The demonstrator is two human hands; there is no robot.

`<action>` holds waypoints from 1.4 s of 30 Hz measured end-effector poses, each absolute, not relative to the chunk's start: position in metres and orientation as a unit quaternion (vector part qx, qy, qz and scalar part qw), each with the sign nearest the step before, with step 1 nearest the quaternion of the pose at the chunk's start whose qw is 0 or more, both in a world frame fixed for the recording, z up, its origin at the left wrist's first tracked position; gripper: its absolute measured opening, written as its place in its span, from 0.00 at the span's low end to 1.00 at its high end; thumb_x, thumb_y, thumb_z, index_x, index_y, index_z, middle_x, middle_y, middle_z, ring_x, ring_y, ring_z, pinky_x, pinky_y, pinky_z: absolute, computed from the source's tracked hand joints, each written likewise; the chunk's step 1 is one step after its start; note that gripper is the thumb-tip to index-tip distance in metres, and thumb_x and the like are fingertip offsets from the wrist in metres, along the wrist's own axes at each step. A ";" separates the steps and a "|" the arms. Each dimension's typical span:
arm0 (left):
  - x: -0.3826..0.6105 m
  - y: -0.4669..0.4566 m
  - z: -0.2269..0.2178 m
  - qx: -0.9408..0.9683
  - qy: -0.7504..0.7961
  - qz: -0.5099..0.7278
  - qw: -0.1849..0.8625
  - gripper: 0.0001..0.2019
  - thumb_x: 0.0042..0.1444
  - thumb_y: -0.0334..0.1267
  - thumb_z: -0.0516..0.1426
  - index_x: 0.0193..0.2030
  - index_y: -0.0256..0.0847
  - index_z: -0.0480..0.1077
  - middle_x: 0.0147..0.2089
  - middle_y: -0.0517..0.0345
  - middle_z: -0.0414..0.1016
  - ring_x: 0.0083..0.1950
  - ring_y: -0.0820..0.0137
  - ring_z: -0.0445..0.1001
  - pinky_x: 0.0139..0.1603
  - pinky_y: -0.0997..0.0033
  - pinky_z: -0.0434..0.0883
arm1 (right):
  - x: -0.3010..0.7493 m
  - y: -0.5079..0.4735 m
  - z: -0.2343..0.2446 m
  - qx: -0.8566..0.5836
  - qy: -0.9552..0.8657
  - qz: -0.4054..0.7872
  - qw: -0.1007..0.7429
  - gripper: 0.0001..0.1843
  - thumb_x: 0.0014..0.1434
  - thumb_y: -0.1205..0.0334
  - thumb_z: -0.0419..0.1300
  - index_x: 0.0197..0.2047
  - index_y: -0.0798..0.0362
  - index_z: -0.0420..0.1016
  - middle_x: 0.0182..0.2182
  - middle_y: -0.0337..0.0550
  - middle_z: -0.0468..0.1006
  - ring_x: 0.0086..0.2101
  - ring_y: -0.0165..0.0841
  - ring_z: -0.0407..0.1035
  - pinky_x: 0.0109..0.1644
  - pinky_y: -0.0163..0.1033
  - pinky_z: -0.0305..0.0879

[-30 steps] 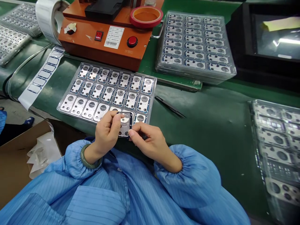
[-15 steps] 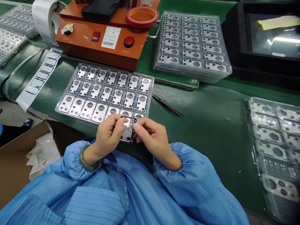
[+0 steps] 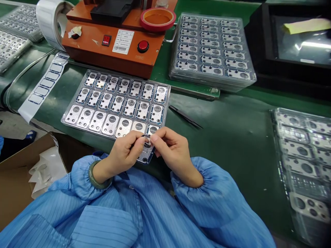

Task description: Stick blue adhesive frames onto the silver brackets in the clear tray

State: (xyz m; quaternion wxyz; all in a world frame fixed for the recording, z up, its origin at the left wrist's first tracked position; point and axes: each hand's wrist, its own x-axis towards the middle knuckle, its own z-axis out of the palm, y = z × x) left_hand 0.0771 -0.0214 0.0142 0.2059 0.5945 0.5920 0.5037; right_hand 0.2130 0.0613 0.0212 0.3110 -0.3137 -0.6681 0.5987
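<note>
The fingertips of both hands are closed in a pinch: the (image 3: 137,137) fingers of the left hand (image 3: 121,155) and the (image 3: 157,140) fingers of the right hand (image 3: 173,148) meet on the upper part of a small metal plate (image 3: 144,157) with a dark edge, over a round opening, though they hide exactly what they grip there. The plate is tilted, held just off the near edge of a clear tray (image 3: 63,120), above the green tabletop (image 3: 227,148) and close to the front edge of the tabletop. The tray holds three rows of seven plates. The two far rows show blue-edged outlines, while most of the near row looks plain silver; its last plate, by the right hand, seems dark-edged, though that is hard to tell. Right of the tray lie black tweezers (image 3: 185,117), untouched. Left of it runs a strip of blue-outlined film (image 3: 43,84) on white backing, fed from a roll (image 3: 50,20) by an orange machine (image 3: 111,58). Stacked trays (image 3: 249,82) wait at the far right.
</note>
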 end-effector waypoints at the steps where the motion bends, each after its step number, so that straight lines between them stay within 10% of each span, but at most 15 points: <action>1: 0.077 -0.021 0.014 0.597 0.591 0.499 0.212 0.06 0.63 0.33 0.50 0.35 0.39 0.66 0.25 0.65 0.67 0.23 0.78 0.64 0.24 0.79 0.62 | 0.213 0.061 0.021 -0.318 -0.671 0.594 0.309 0.15 0.58 0.55 0.59 0.24 0.52 0.64 0.18 0.33 0.65 0.19 0.24 0.58 0.22 0.32 0.55; 24: 0.076 -0.022 0.009 0.488 0.599 0.549 0.319 0.10 0.65 0.41 0.49 0.40 0.39 0.68 0.23 0.65 0.63 0.21 0.78 0.60 0.22 0.78 0.60 | 0.213 0.065 0.020 -0.298 -0.682 0.626 0.232 0.16 0.58 0.53 0.58 0.24 0.52 0.62 0.19 0.33 0.63 0.19 0.25 0.57 0.23 0.32 0.54; 42: 0.067 -0.012 0.024 0.443 0.608 0.526 0.397 0.05 0.47 0.31 0.52 0.23 0.39 0.65 0.21 0.63 0.63 0.23 0.76 0.59 0.23 0.75 0.59 | 0.209 0.061 0.020 -0.249 -0.761 0.557 0.221 0.13 0.56 0.61 0.56 0.22 0.52 0.59 0.17 0.32 0.59 0.19 0.23 0.52 0.22 0.31 0.50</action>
